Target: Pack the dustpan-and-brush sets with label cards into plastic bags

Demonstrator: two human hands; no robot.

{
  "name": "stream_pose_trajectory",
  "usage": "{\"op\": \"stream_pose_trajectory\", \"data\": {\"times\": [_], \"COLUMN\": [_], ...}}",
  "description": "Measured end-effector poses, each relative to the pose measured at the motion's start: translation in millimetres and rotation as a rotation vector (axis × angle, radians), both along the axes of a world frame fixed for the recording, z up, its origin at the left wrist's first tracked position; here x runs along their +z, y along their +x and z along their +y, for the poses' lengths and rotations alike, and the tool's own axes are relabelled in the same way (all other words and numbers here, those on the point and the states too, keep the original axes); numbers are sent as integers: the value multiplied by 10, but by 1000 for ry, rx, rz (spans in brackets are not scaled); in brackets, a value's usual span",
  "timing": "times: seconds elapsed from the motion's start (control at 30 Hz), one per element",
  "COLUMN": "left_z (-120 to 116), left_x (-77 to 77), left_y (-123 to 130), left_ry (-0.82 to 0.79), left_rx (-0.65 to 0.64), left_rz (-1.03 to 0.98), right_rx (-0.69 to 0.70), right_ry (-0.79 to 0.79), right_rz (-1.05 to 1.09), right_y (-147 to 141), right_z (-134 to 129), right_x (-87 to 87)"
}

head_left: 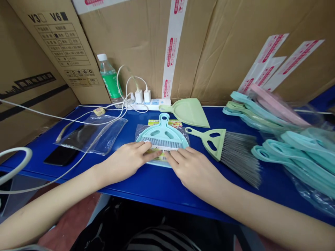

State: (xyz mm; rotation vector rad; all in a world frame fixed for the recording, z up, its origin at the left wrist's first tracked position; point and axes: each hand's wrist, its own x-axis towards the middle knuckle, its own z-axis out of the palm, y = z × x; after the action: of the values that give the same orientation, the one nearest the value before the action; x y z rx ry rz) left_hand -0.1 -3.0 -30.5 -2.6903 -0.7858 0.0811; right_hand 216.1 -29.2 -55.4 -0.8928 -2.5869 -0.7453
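Note:
A light blue brush and dustpan set (164,130) lies at the middle of the blue table, handle pointing away, with a clear bag and a printed card around it. My left hand (128,160) rests on its left lower part, fingers bent together over the bristles and card. On the right lower part lies my right hand (195,169), its fingers pressed on the card and edge. Beside the set, to the right, is a green brush (218,143) with grey bristles. A green dustpan (188,111) lies behind them.
Bagged light blue sets (300,157) and a pink one (277,101) are piled at the right. A phone (60,156), clear bag (104,134), bottle (110,82), cables and power strip (155,103) are left and behind. Cardboard boxes (146,48) stand at the back.

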Motion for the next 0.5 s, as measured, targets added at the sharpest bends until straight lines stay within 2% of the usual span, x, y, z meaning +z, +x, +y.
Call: {"op": "stream_pose_trajectory", "data": {"times": [0.13,0.3,0.5], "left_z": [-42,-72,-88], "left_x": [-32,2,31], "left_y": [-38,-106,-143], "left_ry": [79,88,194], "left_rx": [-13,-6,-30], "left_rz": [-59,-85,-94], "right_rx": [-14,-15,-53], "right_ry": [-3,-33,28], "right_rz": [-8,-46,-28], "right_y": [43,143,218], "right_z": [7,13,0], "right_x": [29,65,63]}}
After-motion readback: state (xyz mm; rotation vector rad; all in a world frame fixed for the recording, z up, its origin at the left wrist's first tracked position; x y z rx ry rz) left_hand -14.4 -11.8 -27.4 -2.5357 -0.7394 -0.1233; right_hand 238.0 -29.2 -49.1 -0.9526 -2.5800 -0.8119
